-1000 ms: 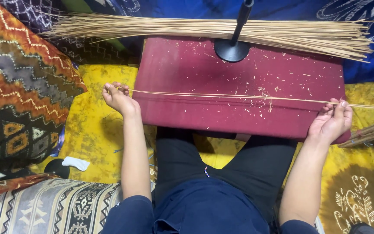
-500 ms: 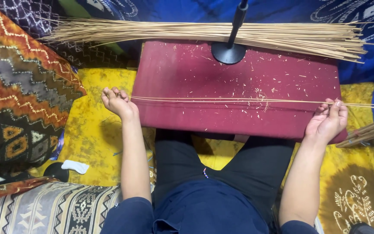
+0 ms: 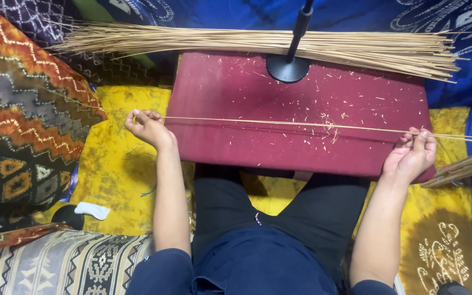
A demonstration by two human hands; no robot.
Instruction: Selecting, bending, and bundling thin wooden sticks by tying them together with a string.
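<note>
The left hand [image 3: 147,129] is closed in a pinch on the near end of a few thin straw-coloured sticks [image 3: 279,123], palm turned up, positioned just off the left edge of the maroon board [image 3: 236,93]. The right hand [image 3: 411,155] grips the same sticks toward their far end, fingers curled over them at the board's lower right corner; the sticks run past this hand and leave the picture at the right edge. Between the two hands the sticks lie stretched in a near-level line across the middle of the board, which rests over the person's lap and serves as the worktop. Pale shavings [image 3: 331,124] are scattered on the board, densest right of centre. A black round stand base [image 3: 288,68] with an upright pole sits at the board's far edge. Behind it lies a large bundle of the same sticks [image 3: 203,42], spread crosswise. A second, smaller bundle [image 3: 465,168] lies just right of the right hand. A yellow patterned cloth [image 3: 110,164] covers the floor beneath. A zigzag-patterned cushion [image 3: 25,109] lies at the left, with a small white object [image 3: 92,210] below it.
</note>
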